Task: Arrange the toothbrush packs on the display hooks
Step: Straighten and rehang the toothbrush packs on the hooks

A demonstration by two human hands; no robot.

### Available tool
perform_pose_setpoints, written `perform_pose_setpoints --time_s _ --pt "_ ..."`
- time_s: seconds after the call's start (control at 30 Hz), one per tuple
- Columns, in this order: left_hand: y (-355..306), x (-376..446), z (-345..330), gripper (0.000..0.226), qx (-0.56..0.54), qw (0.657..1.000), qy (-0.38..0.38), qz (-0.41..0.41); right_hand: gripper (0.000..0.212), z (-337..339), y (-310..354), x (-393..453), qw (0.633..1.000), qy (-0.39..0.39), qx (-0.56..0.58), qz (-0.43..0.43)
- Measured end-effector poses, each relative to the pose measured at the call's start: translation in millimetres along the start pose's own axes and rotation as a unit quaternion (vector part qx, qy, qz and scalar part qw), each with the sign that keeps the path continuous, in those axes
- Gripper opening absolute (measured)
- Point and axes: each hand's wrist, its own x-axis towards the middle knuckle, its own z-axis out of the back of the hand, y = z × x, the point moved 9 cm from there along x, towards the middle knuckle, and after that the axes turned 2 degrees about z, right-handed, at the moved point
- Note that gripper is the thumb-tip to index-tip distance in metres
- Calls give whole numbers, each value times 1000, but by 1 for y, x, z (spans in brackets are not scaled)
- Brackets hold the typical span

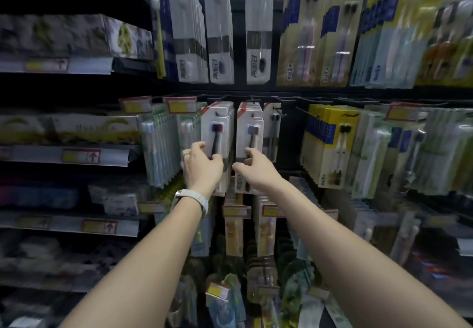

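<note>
Two rows of white toothbrush packs hang side by side on black display hooks at the middle of the rack. My left hand (202, 166) grips the front of the left row of white packs (217, 128), fingers curled round its lower half. My right hand (252, 165) holds the lower part of the right row of white packs (249, 130), thumb stretched toward the gap between the rows. A single white pack (272, 128) hangs just right of them, beside a bare black hook (305, 111).
Green-white packs (160, 148) hang to the left and yellow packs (330, 143) to the right. More toothbrush packs fill the hooks above (222, 33) and below (234, 227). Shelves of boxed goods with price tags (82, 155) run along the left.
</note>
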Motion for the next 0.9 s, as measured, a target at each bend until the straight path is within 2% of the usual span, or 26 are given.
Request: perform_pose_setpoints --time_s 0.1,0.17,0.6,0.7,0.83,0.9 --pt "16 11 -4 64 1 998 50 33 66 -11 3 7 1000 -5 4 -10" --pt "21 14 -10 69 1 996 75 39 67 -20 3 12 1000 -4 -13 -9" --pt "37 25 -16 68 -31 992 103 61 72 -48 0 25 1000 6 5 -29" --pt "37 27 -11 59 -52 992 91 67 73 -51 -3 29 999 -3 28 -45" --pt "39 24 -3 22 -82 993 49 73 47 -45 -6 29 997 -41 44 -46" --pt "39 22 2 11 -91 992 37 79 41 -42 -8 28 995 -55 70 -52"
